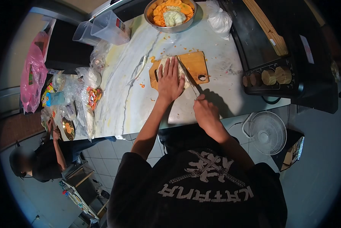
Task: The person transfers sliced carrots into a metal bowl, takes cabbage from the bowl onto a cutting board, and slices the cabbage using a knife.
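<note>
My left hand (171, 81) lies flat, fingers stretched out, on a pale vegetable that looks like cabbage (187, 82). That vegetable rests on a wooden cutting board (198, 60) and is mostly covered by the hand. In my right hand (207, 112), fingers wrapped round the handle, is a knife (189, 79). Its blade runs along the right side of the vegetable, pointing away from me. Whether the edge touches the vegetable, I cannot tell. Small orange scraps and a pale strip (142, 65) are scattered about the board.
A metal bowl (170, 29) of orange slices and a cabbage piece stands at the back. Beside it sits a white plastic bag (219, 22). An oven (267, 76) bounds the right. Plastic containers (110, 28) and bagged goods are leftward. Another person (45, 159) works there; a fan (267, 133) stands below.
</note>
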A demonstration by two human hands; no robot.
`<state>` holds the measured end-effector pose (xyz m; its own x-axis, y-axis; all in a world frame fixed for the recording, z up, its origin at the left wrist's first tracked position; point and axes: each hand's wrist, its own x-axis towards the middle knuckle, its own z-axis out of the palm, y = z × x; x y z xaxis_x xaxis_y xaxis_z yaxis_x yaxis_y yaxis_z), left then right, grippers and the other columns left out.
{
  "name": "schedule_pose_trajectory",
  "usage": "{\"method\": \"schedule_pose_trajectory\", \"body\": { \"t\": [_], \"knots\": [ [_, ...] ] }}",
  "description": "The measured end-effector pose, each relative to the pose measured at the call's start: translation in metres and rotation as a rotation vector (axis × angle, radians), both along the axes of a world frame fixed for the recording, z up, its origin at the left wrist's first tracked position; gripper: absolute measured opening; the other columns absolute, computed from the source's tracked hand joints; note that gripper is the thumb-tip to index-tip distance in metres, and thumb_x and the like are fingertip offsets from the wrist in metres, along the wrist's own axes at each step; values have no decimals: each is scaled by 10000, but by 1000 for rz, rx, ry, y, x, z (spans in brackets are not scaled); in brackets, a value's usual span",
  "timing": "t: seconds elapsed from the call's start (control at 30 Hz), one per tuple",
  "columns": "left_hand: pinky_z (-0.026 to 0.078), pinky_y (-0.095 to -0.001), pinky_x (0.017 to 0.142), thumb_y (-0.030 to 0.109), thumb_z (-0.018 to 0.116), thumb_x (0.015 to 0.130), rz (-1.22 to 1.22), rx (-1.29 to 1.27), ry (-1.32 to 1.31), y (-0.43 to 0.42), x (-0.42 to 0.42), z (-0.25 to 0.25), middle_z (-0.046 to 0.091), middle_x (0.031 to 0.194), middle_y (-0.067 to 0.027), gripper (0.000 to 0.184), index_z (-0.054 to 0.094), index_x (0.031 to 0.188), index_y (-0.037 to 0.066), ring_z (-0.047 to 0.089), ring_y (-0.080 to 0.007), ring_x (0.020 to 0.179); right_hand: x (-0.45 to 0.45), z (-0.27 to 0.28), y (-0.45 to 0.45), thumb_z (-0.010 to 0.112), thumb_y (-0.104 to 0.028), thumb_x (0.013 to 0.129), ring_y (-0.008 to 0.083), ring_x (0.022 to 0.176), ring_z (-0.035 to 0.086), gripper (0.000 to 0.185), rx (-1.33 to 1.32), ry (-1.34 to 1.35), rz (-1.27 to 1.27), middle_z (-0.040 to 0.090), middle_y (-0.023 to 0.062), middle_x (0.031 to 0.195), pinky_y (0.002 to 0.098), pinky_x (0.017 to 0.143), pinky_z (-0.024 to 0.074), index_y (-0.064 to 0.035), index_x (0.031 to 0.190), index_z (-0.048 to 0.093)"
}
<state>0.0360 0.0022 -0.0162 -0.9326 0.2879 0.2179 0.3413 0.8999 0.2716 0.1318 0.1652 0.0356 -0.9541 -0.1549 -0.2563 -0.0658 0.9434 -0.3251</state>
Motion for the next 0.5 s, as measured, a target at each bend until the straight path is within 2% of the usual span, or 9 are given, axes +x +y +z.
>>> {"method": "schedule_pose_trajectory", "body": {
  "t": [0.17, 0.33, 0.43, 0.5],
  "knots": [
    [143, -511, 1195, 347, 417, 950, -4, 10, 0, -2, 1, -2, 319, 1569, -175, 662, 338, 1481, -40, 259, -321, 1475, -32, 0, -11, 534, -150, 966, 352, 751, 721, 173, 6, 22, 22, 700, 194, 765, 429, 637, 591, 18, 929, 523],
    [138, -507, 1196, 348, 419, 950, -2, 26, -9, 0, 1, 1, 317, 1571, -175, 664, 337, 1483, -40, 257, -320, 1476, -2, 10, 3, 523, -173, 977, 367, 774, 718, 206, 9, -98, -17, 702, 205, 785, 445, 655, 589, 28, 931, 518],
    [139, -525, 1196, 355, 390, 973, -16, 30, -14, 0, 1, 3, 308, 1566, -201, 658, 313, 1484, -54, 236, -348, 1478, 6, 11, 4, 522, -173, 978, 368, 767, 718, 204, 22, -52, -14, 701, 209, 781, 449, 652, 588, 27, 939, 517],
    [136, -518, 1195, 349, 406, 960, -12, 29, -5, -1, 0, -1, 314, 1568, -189, 662, 324, 1484, -47, 247, -337, 1476, -6, 2, -1, 524, -176, 977, 369, 762, 717, 205, 8, -33, -10, 700, 209, 774, 452, 650, 587, 26, 940, 518]
  ]
}}
